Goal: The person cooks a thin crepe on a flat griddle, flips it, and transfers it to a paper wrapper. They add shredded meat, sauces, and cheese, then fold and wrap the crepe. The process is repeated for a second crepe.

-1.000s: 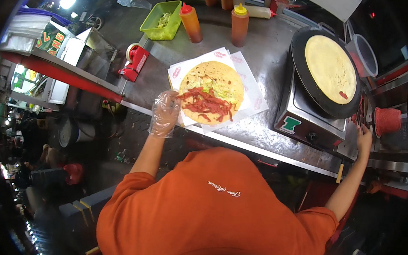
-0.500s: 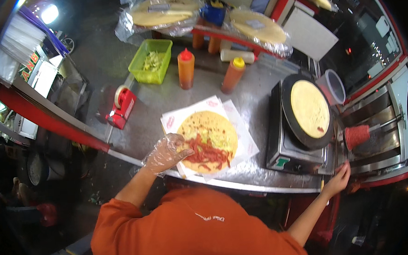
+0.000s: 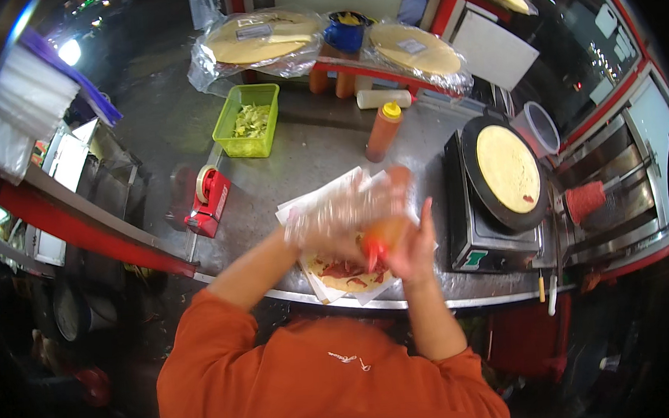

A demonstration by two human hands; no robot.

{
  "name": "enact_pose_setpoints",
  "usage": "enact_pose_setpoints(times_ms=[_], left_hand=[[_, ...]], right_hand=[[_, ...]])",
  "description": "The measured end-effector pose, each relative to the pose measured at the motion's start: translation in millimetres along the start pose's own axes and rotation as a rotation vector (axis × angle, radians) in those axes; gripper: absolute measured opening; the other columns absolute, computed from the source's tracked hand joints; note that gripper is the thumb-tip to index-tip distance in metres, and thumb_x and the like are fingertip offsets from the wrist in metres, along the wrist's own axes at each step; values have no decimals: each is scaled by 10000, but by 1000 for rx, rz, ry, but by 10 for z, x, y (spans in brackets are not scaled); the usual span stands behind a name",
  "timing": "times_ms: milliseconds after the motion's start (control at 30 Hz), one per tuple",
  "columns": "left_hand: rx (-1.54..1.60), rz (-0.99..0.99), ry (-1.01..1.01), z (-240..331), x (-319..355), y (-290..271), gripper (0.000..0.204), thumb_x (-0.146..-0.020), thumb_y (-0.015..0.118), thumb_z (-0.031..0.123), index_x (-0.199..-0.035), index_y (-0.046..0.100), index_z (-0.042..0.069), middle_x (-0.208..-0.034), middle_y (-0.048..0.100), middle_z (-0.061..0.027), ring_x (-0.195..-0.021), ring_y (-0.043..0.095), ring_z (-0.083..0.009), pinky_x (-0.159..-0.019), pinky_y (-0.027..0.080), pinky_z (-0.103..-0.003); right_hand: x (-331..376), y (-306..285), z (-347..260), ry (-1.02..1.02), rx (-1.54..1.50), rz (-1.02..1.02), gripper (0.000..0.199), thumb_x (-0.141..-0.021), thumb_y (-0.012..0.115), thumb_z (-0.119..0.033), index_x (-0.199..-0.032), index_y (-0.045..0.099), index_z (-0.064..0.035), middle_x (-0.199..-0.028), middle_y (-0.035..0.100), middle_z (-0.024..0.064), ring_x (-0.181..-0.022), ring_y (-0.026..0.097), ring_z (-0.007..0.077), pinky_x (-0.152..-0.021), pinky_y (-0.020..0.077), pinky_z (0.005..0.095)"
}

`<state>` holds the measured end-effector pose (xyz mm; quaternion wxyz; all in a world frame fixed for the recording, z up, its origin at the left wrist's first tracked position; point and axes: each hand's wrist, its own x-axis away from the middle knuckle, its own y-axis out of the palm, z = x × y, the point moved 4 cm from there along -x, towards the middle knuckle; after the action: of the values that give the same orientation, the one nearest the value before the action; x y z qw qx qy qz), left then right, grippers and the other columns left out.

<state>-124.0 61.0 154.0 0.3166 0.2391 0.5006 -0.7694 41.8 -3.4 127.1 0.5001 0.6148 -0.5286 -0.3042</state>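
An orange sauce bottle (image 3: 385, 233) with a red cap is tipped cap-down over the filled flatbread (image 3: 357, 281). My left hand (image 3: 335, 216), in a clear plastic glove and smeared by motion, reaches across from the left with its fingers round the bottle's upper part. From the right, my bare right hand (image 3: 416, 246) holds the bottle near the cap, one finger pointing up. Red strips of filling lie on the flatbread, which rests on white paper sheets (image 3: 307, 199). My hands and the bottle cover much of the flatbread.
On the counter stand a green tub (image 3: 225, 139) of shredded greens, a red tape dispenser (image 3: 209, 204) and a yellow-capped bottle (image 3: 383, 134). A round griddle (image 3: 484, 182) with a flatbread (image 3: 508, 166) is at right. Wrapped flatbreads (image 3: 265, 35) lie on the back shelf.
The red-capped bottle has left its place at the back and is now tipped over the flatbread. My left hand rose from the filling; my right hand came in from the far right.
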Motion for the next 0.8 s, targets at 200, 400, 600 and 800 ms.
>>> enact_pose_setpoints(times_ms=[200,400,600,800], left_hand=[[693,-155,-562,915,1049,63,805,-883,751,610,-1473,583,89,-1508,596,-146,-1437,520,-361,-1205,383,-465],[777,-494,-1149,1234,2118,587,576,-1054,612,441,-1480,564,55,-1438,645,-178,-1358,594,-312,-1149,443,-403],[283,-863,-1397,672,3405,1249,536,-1036,570,484,-1461,596,158,-1459,614,-190,-1317,603,-392,-1101,475,-476],[163,-725,-1502,219,4602,1986,381,-1004,582,376,-1278,733,158,-1347,688,-180,-1253,648,-390,-1050,505,-494]], right_hand=[[500,-233,-974,-864,780,207,400,-973,740,-220,-1250,556,2,-1129,681,165,-1099,686,288,-986,565,444],[621,-400,-789,-901,870,331,457,-963,735,-119,-1336,506,14,-1178,667,169,-1146,671,304,-1041,549,479],[580,-274,-693,-784,906,311,512,-902,774,27,-1343,517,5,-1270,650,175,-1233,664,347,-1039,576,466],[657,65,-614,-859,1208,78,485,-890,797,36,-1305,546,49,-1211,680,199,-1160,709,373,-1017,603,506]])
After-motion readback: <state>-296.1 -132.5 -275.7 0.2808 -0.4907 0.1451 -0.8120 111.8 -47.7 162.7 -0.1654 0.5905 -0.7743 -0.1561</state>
